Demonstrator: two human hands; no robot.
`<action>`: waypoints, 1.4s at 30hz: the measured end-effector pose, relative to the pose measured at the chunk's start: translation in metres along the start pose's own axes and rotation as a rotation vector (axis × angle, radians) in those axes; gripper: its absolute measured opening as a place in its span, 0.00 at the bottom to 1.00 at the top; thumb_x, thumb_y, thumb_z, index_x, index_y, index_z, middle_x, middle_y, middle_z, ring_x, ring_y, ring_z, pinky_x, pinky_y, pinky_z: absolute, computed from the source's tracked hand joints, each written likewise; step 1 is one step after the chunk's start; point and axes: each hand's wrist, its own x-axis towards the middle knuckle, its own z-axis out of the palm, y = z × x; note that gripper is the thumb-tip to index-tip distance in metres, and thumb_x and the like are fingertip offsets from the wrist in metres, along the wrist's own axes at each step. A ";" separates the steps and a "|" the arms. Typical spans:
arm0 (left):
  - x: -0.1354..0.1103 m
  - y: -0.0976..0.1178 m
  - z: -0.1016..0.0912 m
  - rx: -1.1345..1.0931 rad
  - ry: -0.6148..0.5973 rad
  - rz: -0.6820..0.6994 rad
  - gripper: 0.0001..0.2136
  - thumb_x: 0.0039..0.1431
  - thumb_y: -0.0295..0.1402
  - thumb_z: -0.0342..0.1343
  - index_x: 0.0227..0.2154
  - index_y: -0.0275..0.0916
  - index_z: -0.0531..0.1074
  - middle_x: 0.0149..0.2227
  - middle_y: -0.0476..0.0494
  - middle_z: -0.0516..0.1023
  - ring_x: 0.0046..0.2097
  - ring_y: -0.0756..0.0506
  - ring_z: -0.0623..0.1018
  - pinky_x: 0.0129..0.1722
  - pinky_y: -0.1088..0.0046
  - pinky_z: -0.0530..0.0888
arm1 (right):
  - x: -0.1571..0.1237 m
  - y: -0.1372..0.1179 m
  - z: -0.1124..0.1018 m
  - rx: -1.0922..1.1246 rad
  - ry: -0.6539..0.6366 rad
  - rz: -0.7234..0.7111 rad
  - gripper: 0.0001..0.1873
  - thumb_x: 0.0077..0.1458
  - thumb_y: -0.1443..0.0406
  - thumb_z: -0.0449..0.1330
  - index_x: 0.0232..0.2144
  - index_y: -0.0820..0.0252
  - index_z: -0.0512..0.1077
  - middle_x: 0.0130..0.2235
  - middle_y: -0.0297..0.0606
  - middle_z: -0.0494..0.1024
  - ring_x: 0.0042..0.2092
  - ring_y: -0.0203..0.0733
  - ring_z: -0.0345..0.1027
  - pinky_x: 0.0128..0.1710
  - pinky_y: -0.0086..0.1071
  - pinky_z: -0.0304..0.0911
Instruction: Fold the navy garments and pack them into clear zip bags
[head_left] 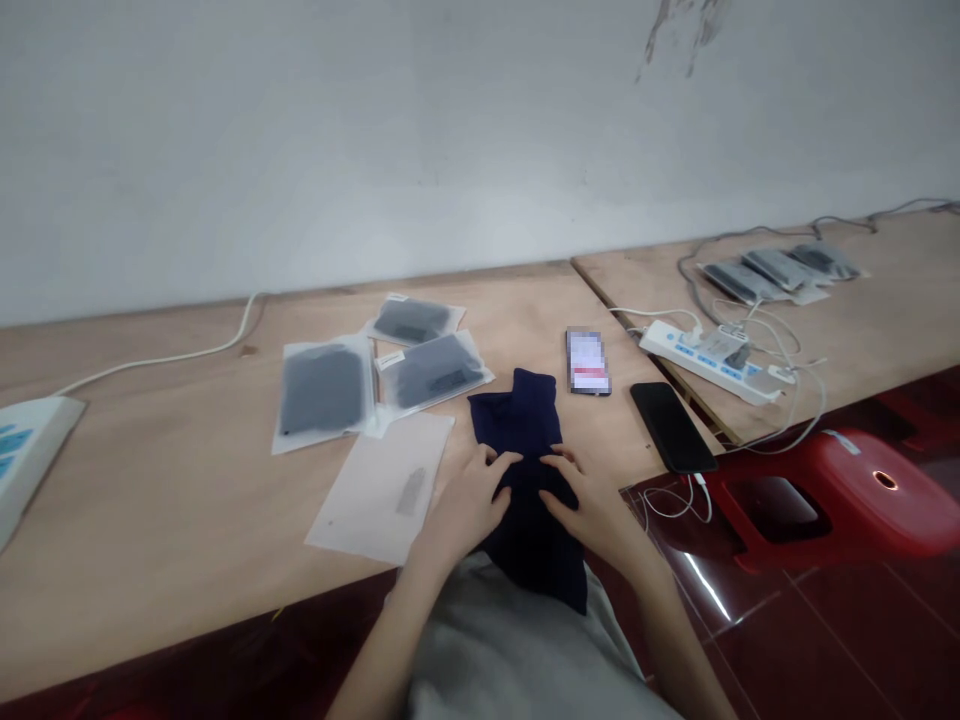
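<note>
A dark navy piece of folded cloth (525,415) lies at the table's front edge, its narrower end pointing toward the wall. The lower part hangs past the edge over my lap. Which kind of garment it is, I cannot tell. On its left side rests my left hand (476,495), fingers apart and slightly bent, thumb away from them. My right hand (589,495) lies on the opposite side in the same way, fingertips on the fabric. Left of the cloth is a flat frosted plastic bag (382,490), with a small printed patch, that looks unfilled.
Behind it are frosted bags holding dark cloth (326,390) (431,370) (412,320). A lit phone (588,362) and a dark charging phone (673,427) lie to the right. Beyond are a power strip (709,362), more bags (784,270) and a red stool (885,490).
</note>
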 end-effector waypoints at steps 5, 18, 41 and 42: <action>-0.004 0.008 0.001 -0.140 0.060 -0.025 0.14 0.57 0.21 0.50 0.41 0.42 0.75 0.40 0.44 0.77 0.43 0.42 0.78 0.45 0.61 0.76 | -0.001 0.004 0.002 0.081 0.018 0.016 0.14 0.61 0.61 0.55 0.49 0.54 0.70 0.55 0.45 0.71 0.59 0.51 0.66 0.60 0.48 0.62; -0.022 0.018 -0.001 -0.179 0.007 -0.082 0.10 0.68 0.38 0.48 0.41 0.44 0.74 0.34 0.49 0.79 0.33 0.45 0.78 0.34 0.68 0.74 | 0.047 0.022 0.009 0.087 0.069 0.089 0.13 0.64 0.59 0.50 0.45 0.57 0.70 0.42 0.43 0.78 0.46 0.49 0.72 0.49 0.43 0.67; 0.121 -0.051 -0.011 0.280 0.116 -0.183 0.07 0.65 0.29 0.50 0.41 0.38 0.71 0.42 0.37 0.80 0.45 0.39 0.80 0.44 0.66 0.72 | 0.164 0.051 -0.017 0.229 -0.133 -0.111 0.08 0.58 0.60 0.56 0.39 0.56 0.71 0.40 0.37 0.77 0.40 0.40 0.72 0.42 0.34 0.67; 0.121 -0.051 -0.011 0.274 0.119 -0.183 0.07 0.65 0.28 0.49 0.41 0.38 0.71 0.42 0.36 0.80 0.46 0.39 0.80 0.44 0.66 0.72 | 0.164 0.051 -0.018 0.221 -0.158 -0.117 0.08 0.57 0.60 0.57 0.38 0.56 0.71 0.39 0.36 0.77 0.39 0.40 0.72 0.41 0.34 0.66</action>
